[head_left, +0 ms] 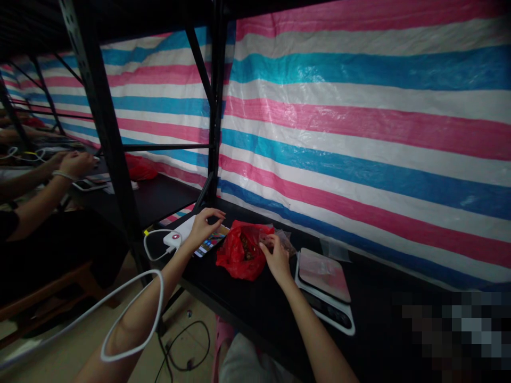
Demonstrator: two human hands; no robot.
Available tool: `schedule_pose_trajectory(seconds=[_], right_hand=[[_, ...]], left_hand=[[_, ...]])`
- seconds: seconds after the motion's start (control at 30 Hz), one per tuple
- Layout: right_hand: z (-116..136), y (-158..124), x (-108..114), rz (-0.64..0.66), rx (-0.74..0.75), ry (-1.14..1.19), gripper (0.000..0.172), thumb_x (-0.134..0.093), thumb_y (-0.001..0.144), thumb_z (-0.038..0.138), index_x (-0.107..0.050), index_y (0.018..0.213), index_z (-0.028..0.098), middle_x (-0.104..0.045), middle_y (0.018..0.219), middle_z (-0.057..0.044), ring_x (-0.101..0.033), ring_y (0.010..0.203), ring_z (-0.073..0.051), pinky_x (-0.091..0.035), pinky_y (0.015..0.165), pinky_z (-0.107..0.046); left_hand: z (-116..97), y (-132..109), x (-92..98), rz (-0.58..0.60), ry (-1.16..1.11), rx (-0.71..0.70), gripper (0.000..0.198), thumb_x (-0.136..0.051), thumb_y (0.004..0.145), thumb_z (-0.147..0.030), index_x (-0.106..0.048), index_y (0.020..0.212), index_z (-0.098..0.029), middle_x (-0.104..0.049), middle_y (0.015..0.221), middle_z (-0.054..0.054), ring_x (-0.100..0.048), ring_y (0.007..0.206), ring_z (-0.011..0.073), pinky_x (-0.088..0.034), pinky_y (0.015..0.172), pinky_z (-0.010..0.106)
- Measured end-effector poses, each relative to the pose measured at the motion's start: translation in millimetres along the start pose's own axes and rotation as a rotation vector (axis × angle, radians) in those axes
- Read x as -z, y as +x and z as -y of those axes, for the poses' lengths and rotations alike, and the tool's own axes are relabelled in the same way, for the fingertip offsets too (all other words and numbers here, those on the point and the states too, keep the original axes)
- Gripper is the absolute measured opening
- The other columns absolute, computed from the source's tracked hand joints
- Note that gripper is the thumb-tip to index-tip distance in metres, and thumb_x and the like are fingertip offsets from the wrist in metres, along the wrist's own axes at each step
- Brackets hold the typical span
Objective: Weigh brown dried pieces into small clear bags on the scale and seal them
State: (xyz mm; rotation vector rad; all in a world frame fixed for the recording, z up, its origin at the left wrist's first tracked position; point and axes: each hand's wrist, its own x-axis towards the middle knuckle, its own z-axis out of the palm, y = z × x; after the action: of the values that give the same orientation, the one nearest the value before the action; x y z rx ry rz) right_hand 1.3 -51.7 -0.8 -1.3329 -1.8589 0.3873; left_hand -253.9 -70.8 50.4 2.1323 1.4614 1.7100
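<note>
A crumpled red plastic bag [238,263] sits with its mouth gaping on the black table, small brown pieces inside it. My left hand [204,227] hovers left of the bag, above a phone [206,248] with a lit screen. Its thumb and fingertips are drawn together; anything between them is too small to make out. At the bag's right edge, my right hand [277,259] has its fingers closed on a small clear plastic bag [266,234]. More clear plastic [286,242] with reddish-brown contents lies just behind that hand.
A white kitchen scale [325,287] stands right of my right hand, clear film on its plate. A power bank [172,240] with a white cable [149,314] lies left. A black shelf post [99,122] rises there. Beyond it, a co-worker's hands [74,164] show. Striped sheeting [359,133] hangs behind.
</note>
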Motion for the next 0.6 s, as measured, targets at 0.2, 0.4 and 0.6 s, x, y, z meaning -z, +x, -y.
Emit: schedule_pose_trajectory(seconds=[0.2,0.4,0.6], right_hand=[[16,-1,28,-0.007,0.207,0.324,0.034,-0.053,0.077,0.035,-0.05,0.108,0.022,-0.059,0.112,-0.005,-0.053,0.104,-0.019,-0.04,0.088,-0.033],[-23,-1,96,-0.222,0.137,0.333,0.038,-0.055,0.075,0.037,-0.052,0.108,0.021,-0.057,0.114,-0.008,-0.052,0.104,-0.022,-0.041,0.084,-0.035],[-102,-15,174,-0.416,-0.021,0.242,0.044,-0.056,0.074,0.041,-0.052,0.112,0.019,-0.058,0.114,-0.01,-0.053,0.102,-0.023,-0.04,0.082,-0.037]], left_hand=[[-53,1,-23.3,-0.049,-0.117,0.017,0.009,-0.055,0.073,-0.022,-0.063,0.071,-0.018,-0.065,0.089,0.003,-0.056,0.09,0.0184,-0.042,0.085,0.034],[-108,-4,-94.1,0.043,-0.251,-0.007,0.011,-0.051,0.075,-0.018,-0.062,0.074,-0.02,-0.064,0.091,0.002,-0.054,0.093,0.019,-0.039,0.087,0.035],[-148,-9,-193.9,0.509,-0.278,-0.172,0.05,-0.063,0.07,-0.036,-0.05,0.116,-0.023,-0.054,0.116,0.007,-0.045,0.109,0.024,-0.035,0.092,0.038]])
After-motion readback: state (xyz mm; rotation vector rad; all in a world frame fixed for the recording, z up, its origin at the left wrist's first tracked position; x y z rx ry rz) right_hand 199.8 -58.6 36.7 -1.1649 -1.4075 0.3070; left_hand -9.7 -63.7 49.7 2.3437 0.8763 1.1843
